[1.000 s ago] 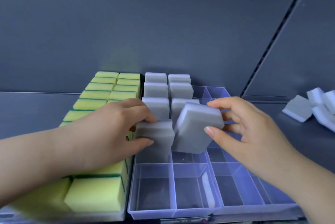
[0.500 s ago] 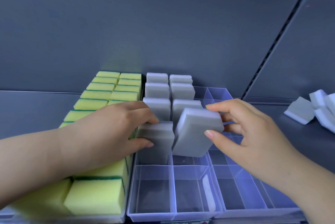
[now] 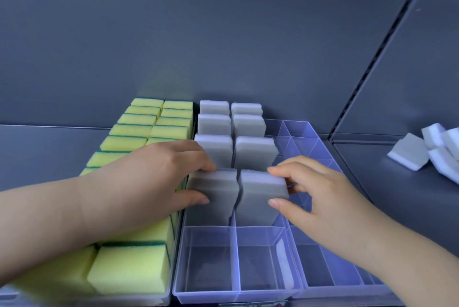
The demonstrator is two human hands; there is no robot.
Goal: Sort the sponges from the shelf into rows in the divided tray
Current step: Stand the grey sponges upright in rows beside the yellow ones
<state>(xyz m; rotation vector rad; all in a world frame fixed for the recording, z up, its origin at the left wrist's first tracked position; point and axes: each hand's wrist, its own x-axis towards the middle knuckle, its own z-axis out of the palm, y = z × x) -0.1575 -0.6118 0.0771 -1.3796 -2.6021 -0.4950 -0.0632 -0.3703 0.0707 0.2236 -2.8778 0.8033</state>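
A clear divided tray sits on the grey shelf. Two rows of upright grey sponges fill its back compartments. My left hand grips a grey sponge standing in the left row. My right hand pinches another grey sponge that stands upright in the compartment beside it. Yellow sponges with green backs fill a tray on the left, partly hidden under my left arm.
A loose pile of grey and white sponges lies on the shelf at far right. The shelf's back panel rises right behind the trays. The nearest tray compartments and the right-hand tray section hold no sponges.
My right hand has lowered its tilted grey sponge and stood it upright in the compartment beside the left one. My left hand stays on its sponge.
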